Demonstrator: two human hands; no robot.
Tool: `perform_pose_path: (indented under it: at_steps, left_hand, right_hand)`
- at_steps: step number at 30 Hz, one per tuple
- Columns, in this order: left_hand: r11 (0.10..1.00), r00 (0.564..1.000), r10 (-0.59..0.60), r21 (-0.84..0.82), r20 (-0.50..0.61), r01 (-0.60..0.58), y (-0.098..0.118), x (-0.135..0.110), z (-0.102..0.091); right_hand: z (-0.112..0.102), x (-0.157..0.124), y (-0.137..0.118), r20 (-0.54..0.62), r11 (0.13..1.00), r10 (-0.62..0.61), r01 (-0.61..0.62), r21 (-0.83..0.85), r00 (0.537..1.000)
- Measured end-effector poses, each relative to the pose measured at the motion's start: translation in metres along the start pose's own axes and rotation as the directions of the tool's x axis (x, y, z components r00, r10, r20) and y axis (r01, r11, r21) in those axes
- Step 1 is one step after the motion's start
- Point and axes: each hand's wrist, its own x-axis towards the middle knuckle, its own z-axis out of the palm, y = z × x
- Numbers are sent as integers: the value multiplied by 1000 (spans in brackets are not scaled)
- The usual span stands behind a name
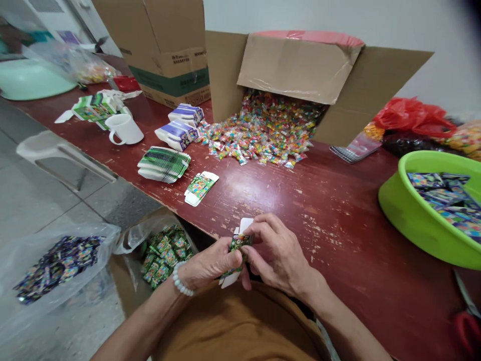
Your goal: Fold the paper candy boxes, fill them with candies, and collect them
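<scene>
Over the table's front edge, my left hand [216, 263] grips a small green printed carton [237, 242] with white end flaps sticking out at both ends. The fingers of my right hand [278, 253] pinch the same carton near its upper flap. Ahead of my hands lies a flat green carton [201, 187], and behind it a fanned stack of green cartons [164, 164]. Farther back, wrapped candies [259, 140] spill out of a tipped cardboard box [300, 65] onto the table. What is inside the held carton is hidden.
A white mug [125, 129] and purple carton stacks [176, 134] stand at left. A lime-green basin [391, 200] of purple packets is at right, near scissors [466, 311]. Below the edge are a box of green packets [167, 253] and a plastic bag of purple packets [63, 265].
</scene>
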Motion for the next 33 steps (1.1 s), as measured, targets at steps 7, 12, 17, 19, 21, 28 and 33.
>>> perform_pose_path:
  at_steps: [7,12,17,19,21,28,33]
  left_hand:
    - [986,995,-54,164,79,41,18,4,-1]
    - [989,995,-84,127,55,77,16,7,-11]
    - [979,990,-130,164,47,120,18,15,-8]
    - [978,989,-145,151,24,140,19,19,-6]
    - [975,990,-126,179,-56,134,21,22,-6]
    - [975,949,21,217,-313,50,25,31,1]
    - [920,898,141,391,-418,38,24,35,3]
  right_hand:
    - [-22,8,3,169,984,-12,-18,176,986]
    - [-28,10,5,293,954,20,-105,280,956]
    - [-26,9,10,422,930,47,-194,312,905]
    - [-23,10,13,437,920,35,-200,338,899]
    - [-18,10,17,355,912,75,-209,354,932]
    - [3,17,33,13,849,307,-280,449,952]
    - [1,24,38,45,777,400,-365,513,916]
